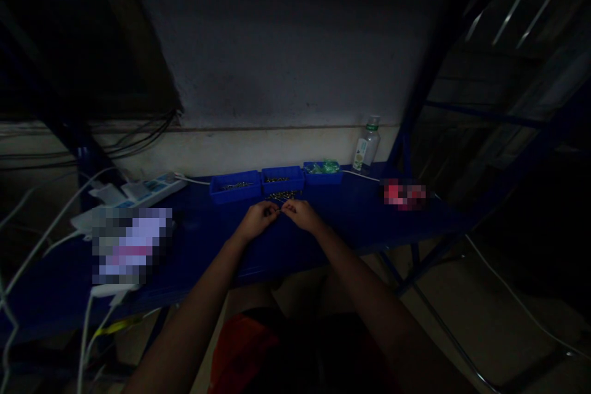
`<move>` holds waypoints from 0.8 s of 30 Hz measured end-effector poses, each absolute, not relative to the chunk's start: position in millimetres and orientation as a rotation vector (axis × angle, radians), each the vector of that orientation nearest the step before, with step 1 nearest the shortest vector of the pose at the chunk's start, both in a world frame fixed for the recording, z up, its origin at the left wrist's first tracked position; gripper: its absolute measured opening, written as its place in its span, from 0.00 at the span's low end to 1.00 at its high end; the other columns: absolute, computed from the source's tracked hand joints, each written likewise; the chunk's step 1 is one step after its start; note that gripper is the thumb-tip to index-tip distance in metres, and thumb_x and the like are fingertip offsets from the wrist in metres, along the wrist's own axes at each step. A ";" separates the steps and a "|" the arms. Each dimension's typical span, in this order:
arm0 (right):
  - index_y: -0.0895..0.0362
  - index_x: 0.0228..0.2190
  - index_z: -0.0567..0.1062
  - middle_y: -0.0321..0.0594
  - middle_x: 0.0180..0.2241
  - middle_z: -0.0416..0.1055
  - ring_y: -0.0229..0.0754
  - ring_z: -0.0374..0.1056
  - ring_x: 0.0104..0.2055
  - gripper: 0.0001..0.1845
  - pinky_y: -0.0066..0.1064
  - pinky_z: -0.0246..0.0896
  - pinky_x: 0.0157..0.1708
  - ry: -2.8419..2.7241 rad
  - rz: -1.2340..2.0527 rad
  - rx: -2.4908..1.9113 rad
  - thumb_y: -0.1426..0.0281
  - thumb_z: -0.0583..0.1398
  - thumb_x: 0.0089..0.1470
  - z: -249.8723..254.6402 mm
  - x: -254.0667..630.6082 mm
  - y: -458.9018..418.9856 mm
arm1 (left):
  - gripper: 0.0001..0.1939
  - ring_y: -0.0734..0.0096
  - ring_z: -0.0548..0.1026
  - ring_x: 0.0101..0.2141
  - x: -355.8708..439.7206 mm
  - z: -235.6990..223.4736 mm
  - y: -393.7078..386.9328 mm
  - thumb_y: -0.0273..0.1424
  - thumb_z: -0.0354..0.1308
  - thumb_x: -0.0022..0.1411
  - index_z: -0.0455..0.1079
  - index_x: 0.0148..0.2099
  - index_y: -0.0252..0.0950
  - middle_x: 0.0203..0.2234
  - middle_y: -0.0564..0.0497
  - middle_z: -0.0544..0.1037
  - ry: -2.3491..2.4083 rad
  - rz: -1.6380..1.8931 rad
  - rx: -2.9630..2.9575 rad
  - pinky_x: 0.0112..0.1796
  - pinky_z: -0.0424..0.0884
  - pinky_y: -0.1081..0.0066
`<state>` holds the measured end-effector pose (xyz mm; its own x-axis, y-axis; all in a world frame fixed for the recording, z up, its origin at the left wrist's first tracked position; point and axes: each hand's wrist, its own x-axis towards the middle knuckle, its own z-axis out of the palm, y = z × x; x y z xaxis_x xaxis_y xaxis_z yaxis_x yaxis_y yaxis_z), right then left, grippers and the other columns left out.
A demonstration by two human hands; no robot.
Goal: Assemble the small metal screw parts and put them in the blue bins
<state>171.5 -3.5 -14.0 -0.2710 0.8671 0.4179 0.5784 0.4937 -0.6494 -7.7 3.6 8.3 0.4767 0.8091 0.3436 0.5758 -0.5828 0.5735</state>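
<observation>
My left hand (259, 220) and my right hand (302, 214) meet over the front middle of the blue table (277, 252). Both are closed, thumbs and fingertips pinched together and nearly touching. A tiny pale piece (279, 211) shows between the fingertips, too small and dark to name. Just beyond the fingers lies a loose pile of small metal parts (284, 195), which look like screws. Behind it stand a left blue bin (235, 192) and a middle blue bin (282, 186), both with small metal parts inside. The right blue bin (323, 179) holds green clear plastic.
A clear bottle (367, 146) stands at the back right, near a blurred red item (404, 194). On the left are a white power strip (152, 191) with plugs and cables, and a blurred pale item (133, 246). A wall (286, 151) rises behind the table.
</observation>
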 end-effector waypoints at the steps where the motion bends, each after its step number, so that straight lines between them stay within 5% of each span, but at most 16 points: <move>1: 0.56 0.31 0.73 0.35 0.29 0.72 0.34 0.66 0.29 0.08 0.23 0.58 0.32 -1.979 0.482 -1.200 0.68 0.54 0.53 -13.8 171.6 -3.5 | 0.14 0.72 0.70 0.28 -8.0 8.3 3.6 0.37 0.52 0.54 0.71 0.38 0.33 0.28 0.51 0.74 1.158 0.851 2.349 0.30 0.64 0.74; 11: 0.56 0.33 0.71 0.36 0.33 0.72 0.35 0.67 0.35 0.08 0.24 0.58 0.36 -1.963 0.458 -1.166 0.69 0.53 0.54 -11.2 172.1 -6.0 | 0.18 0.71 0.69 0.29 -7.3 8.1 5.0 0.43 0.50 0.56 0.71 0.38 0.34 0.30 0.49 0.74 1.172 0.938 2.313 0.33 0.65 0.73; 24: 0.57 0.33 0.71 0.34 0.28 0.71 0.32 0.65 0.28 0.08 0.22 0.55 0.29 -2.049 0.560 -1.131 0.69 0.54 0.53 -11.0 172.9 -8.6 | 0.18 0.72 0.68 0.29 -4.0 13.3 -0.9 0.43 0.54 0.54 0.72 0.39 0.34 0.29 0.49 0.72 1.038 0.960 2.321 0.32 0.64 0.74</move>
